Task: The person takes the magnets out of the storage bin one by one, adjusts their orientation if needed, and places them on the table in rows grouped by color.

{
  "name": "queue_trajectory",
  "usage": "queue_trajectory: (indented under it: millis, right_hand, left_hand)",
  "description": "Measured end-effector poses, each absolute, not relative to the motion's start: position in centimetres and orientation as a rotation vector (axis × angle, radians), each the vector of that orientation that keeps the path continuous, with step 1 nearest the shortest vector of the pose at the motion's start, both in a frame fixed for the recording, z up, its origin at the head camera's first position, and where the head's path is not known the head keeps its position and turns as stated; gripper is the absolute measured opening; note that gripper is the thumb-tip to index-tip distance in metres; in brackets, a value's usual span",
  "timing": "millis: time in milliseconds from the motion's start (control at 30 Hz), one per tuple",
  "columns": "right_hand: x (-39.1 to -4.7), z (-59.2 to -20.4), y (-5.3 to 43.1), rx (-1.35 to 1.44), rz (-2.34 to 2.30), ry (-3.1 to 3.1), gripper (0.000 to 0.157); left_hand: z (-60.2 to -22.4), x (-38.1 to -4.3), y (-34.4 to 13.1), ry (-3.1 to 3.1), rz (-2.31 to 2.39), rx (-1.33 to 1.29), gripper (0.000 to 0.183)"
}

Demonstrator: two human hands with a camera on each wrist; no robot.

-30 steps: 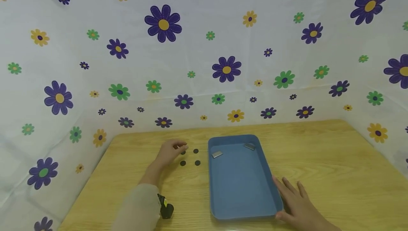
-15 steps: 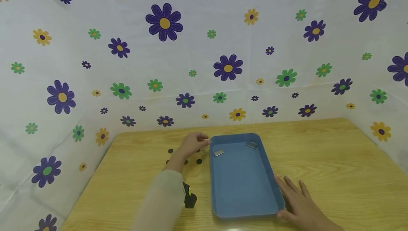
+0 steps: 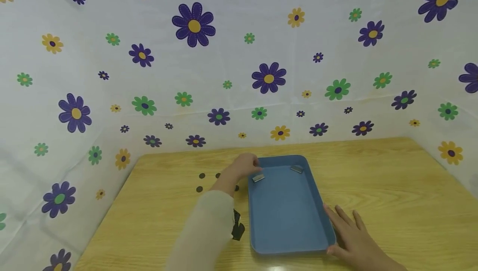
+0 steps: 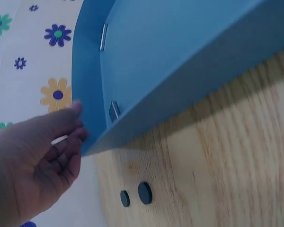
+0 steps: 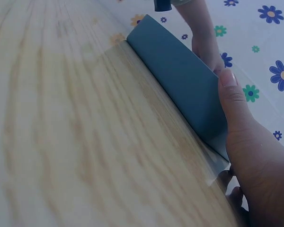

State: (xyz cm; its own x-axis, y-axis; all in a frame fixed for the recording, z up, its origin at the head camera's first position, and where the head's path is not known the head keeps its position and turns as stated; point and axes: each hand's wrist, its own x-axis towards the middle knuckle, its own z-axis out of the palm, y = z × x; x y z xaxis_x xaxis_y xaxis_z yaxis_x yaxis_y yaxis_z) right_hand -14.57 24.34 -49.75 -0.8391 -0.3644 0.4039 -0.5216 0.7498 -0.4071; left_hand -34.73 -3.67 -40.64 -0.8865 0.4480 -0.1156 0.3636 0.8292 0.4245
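Observation:
My left hand [image 3: 244,165] hovers over the far left corner of a shallow blue tray [image 3: 328,225]. In the left wrist view its fingers are loosely bent, thumb and fingertips apart, with a pale sliver in the gap; no held item can be made out. A small metal plate [image 3: 258,177] lies in the tray beneath those fingertips. Another metal plate [image 3: 296,169] lies at the far right corner. My right hand [image 3: 352,238] rests against the tray's near right corner, fingers spread and straight; in the right wrist view its thumb [image 5: 232,90] touches the rim.
Several black discs lie on the wooden table [image 3: 160,204] left of the tray, among them a disc [image 3: 202,175] and another disc [image 3: 199,189]; my left arm covers some. Flowered white cloth [image 3: 231,55] walls off the back and sides.
My left hand has moved right from above the discs, past the tray's left wall and over its far left corner. The right hand has stayed at the tray, which looks unmoved on the table.

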Motion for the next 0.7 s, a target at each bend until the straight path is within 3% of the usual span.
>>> queue_trajectory:
  millis: [400, 700]
  right_hand:
    - [-14.6, -49.6, 24.4, 0.680, 0.762, -2.674, 0.081]
    - [-14.6, -49.6, 24.5, 0.685, 0.732, -2.660, 0.082]
  left_hand:
    - [-40.8, -33.0, -1.5, 2.948, -0.366, 0.689, 0.016]
    - [-41.7, -33.2, -0.9, 2.954, -0.237, 0.720, 0.016]
